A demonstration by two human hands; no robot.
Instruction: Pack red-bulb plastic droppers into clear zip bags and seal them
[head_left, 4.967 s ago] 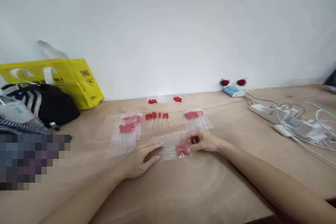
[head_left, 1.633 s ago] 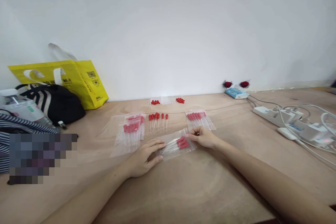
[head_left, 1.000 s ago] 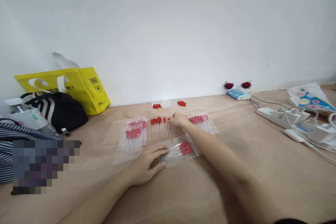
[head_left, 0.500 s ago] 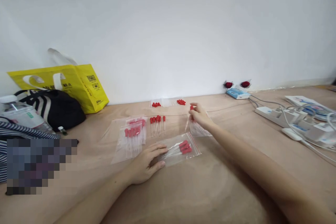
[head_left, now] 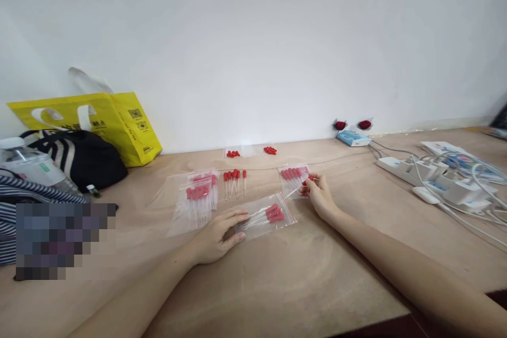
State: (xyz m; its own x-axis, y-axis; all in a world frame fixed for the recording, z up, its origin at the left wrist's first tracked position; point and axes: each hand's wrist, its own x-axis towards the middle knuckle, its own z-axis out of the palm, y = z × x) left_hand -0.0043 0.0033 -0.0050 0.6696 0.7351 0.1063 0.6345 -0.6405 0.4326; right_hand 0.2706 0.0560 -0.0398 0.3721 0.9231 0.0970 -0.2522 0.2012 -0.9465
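My right hand (head_left: 321, 195) pinches a dropper by its red bulb (head_left: 309, 178); its clear stem is mostly hidden. Just left of those fingers lies a clear zip bag (head_left: 292, 193) with several red-bulbed droppers on or inside it; I cannot tell which. My left hand (head_left: 217, 233) lies open, thumb and fingers spread, on the near-left end of another zip bag (head_left: 284, 229). Several droppers (head_left: 273, 212) rest inside that bag, bulbs toward its red-striped opening. Beyond my left hand, loose droppers (head_left: 235, 182) lie side by side on the table.
Overlapping bags of droppers (head_left: 198, 200) lie at left. Red bulbs (head_left: 270, 151) sit in a bag near the wall. A yellow tote bag (head_left: 132, 132) and black bag (head_left: 89, 161) stand far left. Power strips (head_left: 396, 170) with cables and a blue pack (head_left: 353, 138) occupy the right.
My right hand has moved right and slightly nearer with the dropper, uncovering the bulbs on the bag it was over. My left hand stays on its bag. The view has shifted slightly.
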